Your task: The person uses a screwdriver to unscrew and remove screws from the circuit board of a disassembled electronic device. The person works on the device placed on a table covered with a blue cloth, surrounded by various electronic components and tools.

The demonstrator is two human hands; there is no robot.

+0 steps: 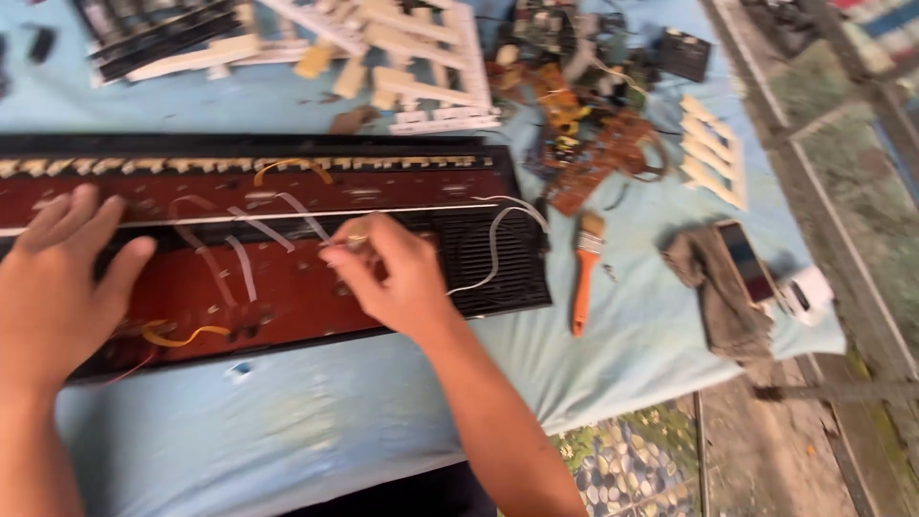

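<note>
I see an opened keyboard case [287,278] lying lengthwise across a pale blue cloth [335,421], its reddish circuit board [278,297] exposed and crossed by white ribbon wires [258,230]. My left hand [57,287] rests flat on the board's left part, fingers spread wide and holding nothing, palm covering the area above a yellow wire [182,337] near the case's front edge. My right hand [392,273] sits near the middle of the board, fingertips drawn narrow and pinched on something small and pale at the wires; it is too blurred for me to tell what.

The case's right end holds a black speaker grille [498,263], and its edge stops just short of an orange-handled brush [582,278] lying on the cloth. Further right a grey rag [718,297] lies beside a phone [747,260] and a small white block [809,292], close to the table's right edge.

Behind the case the cloth is crowded: loose white keys [421,57], a black key strip [163,33], a heap of brown boards and wires [593,124], and a set of white keys [713,148]. The open room is in front of the case, a broad bare band of cloth running to the near edge, and a narrower strip between brush and rag.
</note>
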